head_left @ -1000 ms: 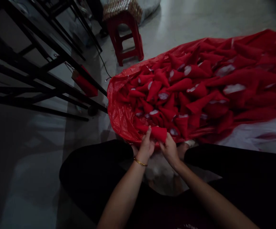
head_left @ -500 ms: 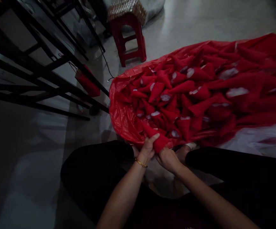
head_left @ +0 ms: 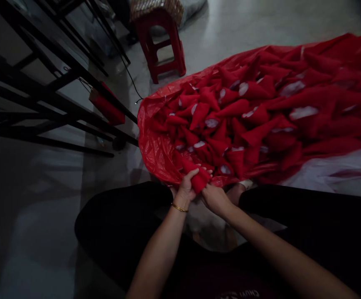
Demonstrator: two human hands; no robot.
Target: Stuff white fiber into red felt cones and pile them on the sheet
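I sit on the floor with my knees apart. A red cone-shaped hat [head_left: 199, 180] is bunched between both hands at the near edge of a big pile. My left hand [head_left: 186, 187], with a gold bangle at the wrist, wraps its fingers around the hat from the left. My right hand [head_left: 214, 198] grips the same hat from below on the right. The pile of red hats [head_left: 245, 116] with white trim lies on a red plastic sheet [head_left: 151, 145] spread over the floor ahead.
A red plastic stool [head_left: 161, 41] stands at the back. A black metal frame [head_left: 43, 91] fills the upper left, with a red item [head_left: 107, 109] hanging from it and a cable on the floor. White material [head_left: 339, 172] lies at the right.
The flat hat held out between my hands has been squeezed into a bunch. My left fingers have closed over it and my right hand has slid under it.
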